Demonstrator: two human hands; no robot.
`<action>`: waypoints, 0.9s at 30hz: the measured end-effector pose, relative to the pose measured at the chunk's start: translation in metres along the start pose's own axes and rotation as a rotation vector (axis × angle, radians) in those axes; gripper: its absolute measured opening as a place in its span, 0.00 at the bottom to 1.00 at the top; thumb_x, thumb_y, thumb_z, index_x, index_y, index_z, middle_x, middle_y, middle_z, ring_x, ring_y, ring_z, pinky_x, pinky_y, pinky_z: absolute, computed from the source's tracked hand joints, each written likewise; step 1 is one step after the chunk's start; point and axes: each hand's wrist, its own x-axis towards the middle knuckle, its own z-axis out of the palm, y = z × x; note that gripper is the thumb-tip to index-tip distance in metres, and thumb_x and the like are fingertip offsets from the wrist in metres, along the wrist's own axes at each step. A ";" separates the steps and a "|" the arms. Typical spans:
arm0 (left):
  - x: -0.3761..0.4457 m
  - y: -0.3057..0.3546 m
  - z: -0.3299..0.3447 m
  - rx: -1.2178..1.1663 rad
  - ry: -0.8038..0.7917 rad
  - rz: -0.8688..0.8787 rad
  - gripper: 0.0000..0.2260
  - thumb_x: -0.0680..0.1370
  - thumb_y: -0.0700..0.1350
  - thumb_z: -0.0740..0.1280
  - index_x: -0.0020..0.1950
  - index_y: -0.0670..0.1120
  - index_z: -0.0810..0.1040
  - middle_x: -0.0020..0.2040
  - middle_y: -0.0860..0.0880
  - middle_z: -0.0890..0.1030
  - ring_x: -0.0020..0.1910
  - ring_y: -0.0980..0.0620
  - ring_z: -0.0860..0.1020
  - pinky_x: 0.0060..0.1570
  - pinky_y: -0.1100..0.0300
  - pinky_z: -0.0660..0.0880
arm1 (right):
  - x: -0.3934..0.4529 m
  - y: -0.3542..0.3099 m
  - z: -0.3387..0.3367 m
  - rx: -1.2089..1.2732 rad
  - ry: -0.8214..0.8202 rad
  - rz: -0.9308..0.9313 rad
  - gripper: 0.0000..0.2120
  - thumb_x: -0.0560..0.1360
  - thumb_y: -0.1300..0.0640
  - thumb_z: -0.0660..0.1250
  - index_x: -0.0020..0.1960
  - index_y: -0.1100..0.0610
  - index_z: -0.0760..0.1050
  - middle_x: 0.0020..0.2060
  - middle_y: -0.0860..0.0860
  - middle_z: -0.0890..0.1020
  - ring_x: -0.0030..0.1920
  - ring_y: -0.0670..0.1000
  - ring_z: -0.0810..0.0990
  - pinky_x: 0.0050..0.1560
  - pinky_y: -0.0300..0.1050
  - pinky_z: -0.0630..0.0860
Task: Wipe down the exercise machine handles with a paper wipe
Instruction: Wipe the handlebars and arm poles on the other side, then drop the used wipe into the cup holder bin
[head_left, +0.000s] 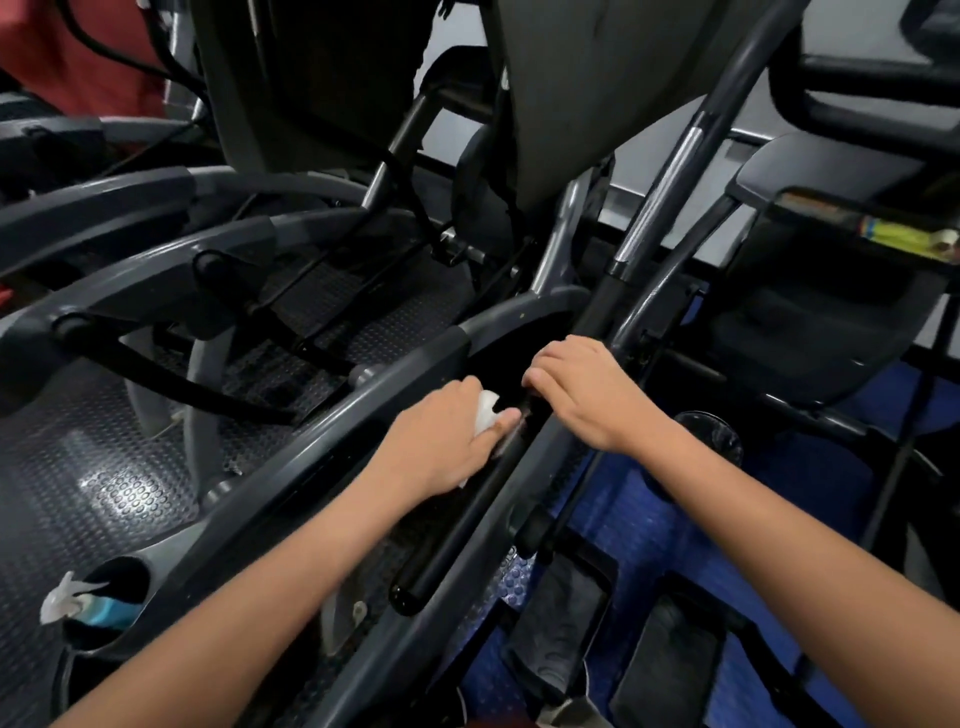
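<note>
Spray bottle (91, 608) sat in cupholder at 8 o'clock; left hand (447, 441) pressed paper wipe (487, 410) on black handle (467, 509), right hand (587, 389) gripped same handle just past it

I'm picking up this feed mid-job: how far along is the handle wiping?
Done: nothing shows which parts are already clean. In hand: the left hand presses a crumpled white paper wipe against the long black padded handle bar, while the right hand grips the bar just above. Left: apparently the bar's lower end and the curved grey handrail.
</note>
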 end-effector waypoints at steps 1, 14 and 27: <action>0.006 0.006 -0.004 -0.001 0.006 0.025 0.22 0.79 0.68 0.52 0.49 0.49 0.65 0.51 0.49 0.76 0.51 0.44 0.78 0.47 0.48 0.74 | -0.006 0.007 -0.008 -0.006 0.040 0.029 0.18 0.83 0.50 0.51 0.47 0.50 0.79 0.45 0.44 0.79 0.50 0.46 0.75 0.61 0.45 0.66; 0.131 0.194 -0.011 0.039 0.113 0.473 0.25 0.80 0.66 0.55 0.55 0.44 0.71 0.55 0.43 0.78 0.54 0.39 0.78 0.52 0.44 0.76 | -0.123 0.137 -0.122 -0.218 0.146 0.536 0.26 0.79 0.46 0.45 0.45 0.52 0.81 0.42 0.52 0.82 0.46 0.57 0.79 0.52 0.53 0.68; 0.221 0.335 -0.027 0.119 0.211 0.605 0.26 0.81 0.66 0.54 0.59 0.43 0.71 0.58 0.44 0.79 0.55 0.41 0.78 0.43 0.51 0.69 | -0.162 0.231 -0.220 -0.292 0.285 0.739 0.23 0.79 0.49 0.48 0.44 0.52 0.82 0.44 0.52 0.83 0.48 0.57 0.78 0.54 0.53 0.70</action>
